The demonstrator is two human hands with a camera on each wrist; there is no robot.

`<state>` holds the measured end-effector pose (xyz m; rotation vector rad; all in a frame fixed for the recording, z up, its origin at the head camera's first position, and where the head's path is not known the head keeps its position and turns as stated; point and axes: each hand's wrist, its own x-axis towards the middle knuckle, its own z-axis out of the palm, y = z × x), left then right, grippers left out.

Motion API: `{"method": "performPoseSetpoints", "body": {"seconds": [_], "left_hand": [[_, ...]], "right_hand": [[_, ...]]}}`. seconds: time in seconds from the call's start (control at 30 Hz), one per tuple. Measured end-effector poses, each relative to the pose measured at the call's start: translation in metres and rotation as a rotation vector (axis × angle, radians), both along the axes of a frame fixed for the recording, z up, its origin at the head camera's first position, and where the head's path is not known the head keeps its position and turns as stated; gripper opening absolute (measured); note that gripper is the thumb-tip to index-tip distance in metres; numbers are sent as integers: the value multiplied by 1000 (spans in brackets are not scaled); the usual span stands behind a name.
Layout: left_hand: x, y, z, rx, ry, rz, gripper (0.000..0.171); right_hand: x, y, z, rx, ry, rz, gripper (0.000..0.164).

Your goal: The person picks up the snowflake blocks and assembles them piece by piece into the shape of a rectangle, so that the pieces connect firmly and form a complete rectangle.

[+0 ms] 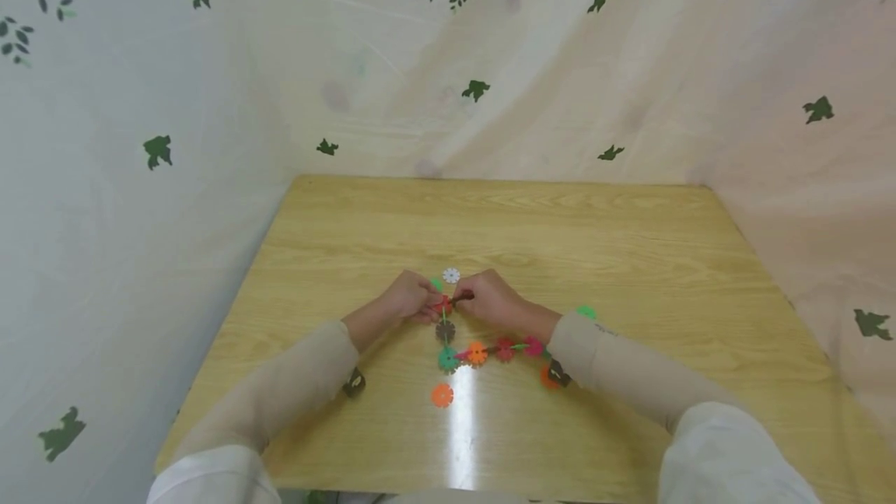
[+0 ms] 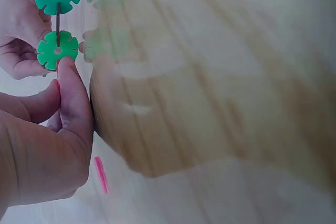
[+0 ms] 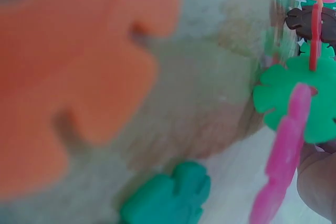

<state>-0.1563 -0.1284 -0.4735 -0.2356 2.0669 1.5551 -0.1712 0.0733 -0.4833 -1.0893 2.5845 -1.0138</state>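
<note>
Over the middle of the table my left hand point(image 1: 409, 298) pinches a red notched plastic disc point(image 1: 444, 305) in a chain of interlocking discs. Close on its right, my right hand point(image 1: 493, 298) holds a dark brown notched disc point(image 1: 463, 296) edge-on by the red one. From there the chain runs toward me through a brown disc point(image 1: 445, 330) to a teal disc point(image 1: 448, 358). It then turns right past an orange disc point(image 1: 477, 354) to a pink disc point(image 1: 534, 346). In the left wrist view, the left fingertips point(image 2: 68, 72) meet below a green disc point(image 2: 58, 51).
Loose on the wooden table point(image 1: 350, 232) lie a white disc point(image 1: 451, 275), an orange disc point(image 1: 442, 395) nearer me and a green disc point(image 1: 586, 313) beyond my right forearm. Another orange disc point(image 1: 548, 377) shows beside the right wrist's camera. Patterned cloth point(image 1: 392, 99) surrounds the table's far side.
</note>
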Motion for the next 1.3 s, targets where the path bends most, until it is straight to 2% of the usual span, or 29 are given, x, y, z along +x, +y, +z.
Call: {"method": "performPoseSetpoints", "body": {"seconds": [0.23, 0.3, 0.37, 0.5, 0.57, 0.67, 0.73, 0.83, 0.9, 0.97, 1.03, 1.2, 1.3], "left_hand": [[2, 4, -3, 16, 2, 32, 17], [3, 4, -4, 13, 5, 25, 16], [3, 4, -4, 13, 11, 15, 16], [4, 2, -3, 24, 19, 2, 17], [4, 1, -3, 24, 25, -4, 17], [5, -2, -4, 19, 22, -5, 18], [4, -3, -5, 15, 15, -2, 20], [4, -3, -5, 22, 10, 2, 20], [3, -2, -4, 28, 18, -1, 19], [3, 0, -3, 37, 20, -1, 17], [3, 1, -2, 40, 20, -1, 16], [3, 2, -2, 22, 17, -10, 17], [2, 0, -2, 11, 26, -2, 18]], "right_hand": [[1, 1, 0, -27, -55, -11, 9], [0, 2, 3, -5, -76, 4, 9], [-4, 4, 8, 61, -95, 51, 5], [-23, 11, 23, 202, -164, 138, 25], [-34, 12, 26, 219, -189, 126, 30], [-48, 7, 21, 218, -212, 109, 33], [-53, 1, 16, 229, -191, 128, 38], [-57, -9, 10, 295, -114, 138, 40], [-58, -13, 8, 332, -56, 113, 35], [-57, -13, 9, 354, -53, 74, 27], [-56, -10, 9, 336, -98, 38, 20], [-51, 9, 11, 195, -358, -24, 6], [-48, 21, 10, 103, -492, -28, 7]]}}
